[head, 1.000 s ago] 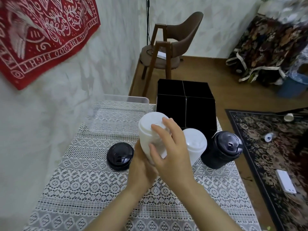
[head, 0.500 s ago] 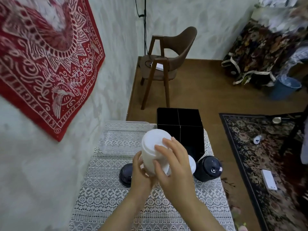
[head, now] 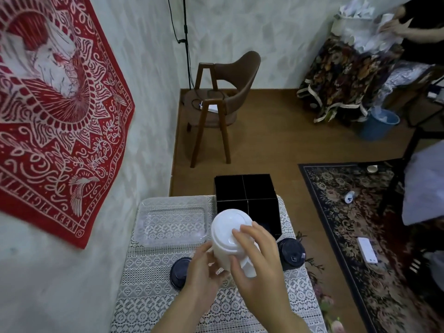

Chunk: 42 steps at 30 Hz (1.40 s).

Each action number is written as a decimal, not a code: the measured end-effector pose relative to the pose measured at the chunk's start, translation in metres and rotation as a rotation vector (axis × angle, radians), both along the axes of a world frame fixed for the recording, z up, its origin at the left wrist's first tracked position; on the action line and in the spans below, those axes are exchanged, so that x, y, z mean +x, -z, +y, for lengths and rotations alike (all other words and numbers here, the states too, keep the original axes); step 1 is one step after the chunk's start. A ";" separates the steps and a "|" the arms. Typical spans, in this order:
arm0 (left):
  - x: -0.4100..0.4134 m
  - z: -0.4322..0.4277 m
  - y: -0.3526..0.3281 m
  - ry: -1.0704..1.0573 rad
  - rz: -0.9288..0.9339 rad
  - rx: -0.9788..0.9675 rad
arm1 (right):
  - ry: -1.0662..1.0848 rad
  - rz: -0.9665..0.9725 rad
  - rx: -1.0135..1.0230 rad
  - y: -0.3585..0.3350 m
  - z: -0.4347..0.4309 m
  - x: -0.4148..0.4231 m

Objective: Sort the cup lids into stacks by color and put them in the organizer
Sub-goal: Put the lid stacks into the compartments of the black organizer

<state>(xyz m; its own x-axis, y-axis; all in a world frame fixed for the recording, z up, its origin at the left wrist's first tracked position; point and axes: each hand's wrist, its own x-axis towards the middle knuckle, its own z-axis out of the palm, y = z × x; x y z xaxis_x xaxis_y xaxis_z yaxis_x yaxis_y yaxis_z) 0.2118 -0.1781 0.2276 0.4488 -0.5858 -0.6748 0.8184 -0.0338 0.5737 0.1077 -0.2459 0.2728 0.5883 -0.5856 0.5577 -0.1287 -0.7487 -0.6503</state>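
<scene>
The left hand (head: 201, 267) grips the side of a white cup (head: 223, 257), held above the table (head: 144, 272). The right hand (head: 260, 265) curls its grip over the cup's smooth white lid (head: 227, 223), just before the black organizer (head: 247, 195).

Tilted white lid stack (head: 227, 233) just before the black four-compartment organizer (head: 245, 188).

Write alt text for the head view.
The left hand and right hand hold a white lid stack over a lace-covered table, before a black organizer. A black lid lies left, a black stack right, a clear tray beyond.
</scene>
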 end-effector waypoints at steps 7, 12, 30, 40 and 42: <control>0.017 -0.054 -0.009 -0.033 0.122 0.014 | 0.018 0.075 0.055 0.006 -0.054 0.008; 0.035 -0.098 -0.002 -0.083 0.130 0.039 | -0.033 0.066 0.061 0.011 -0.096 0.025; 0.098 -0.190 0.016 -0.211 0.079 0.120 | -0.165 0.098 0.214 0.032 -0.187 0.096; 0.107 -0.205 0.029 -0.278 0.099 0.186 | -0.170 0.150 0.296 0.054 -0.199 0.108; 0.109 -0.209 0.027 -0.300 0.092 0.203 | -0.170 0.160 0.314 0.054 -0.200 0.111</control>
<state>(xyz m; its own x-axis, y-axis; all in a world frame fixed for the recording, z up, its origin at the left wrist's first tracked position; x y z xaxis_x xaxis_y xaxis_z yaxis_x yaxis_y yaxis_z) 0.3207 -0.3867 0.2004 0.5125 -0.2872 -0.8092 0.8569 0.1099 0.5037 0.2184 -0.4461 0.2186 0.7567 -0.5997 0.2604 -0.1383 -0.5361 -0.8327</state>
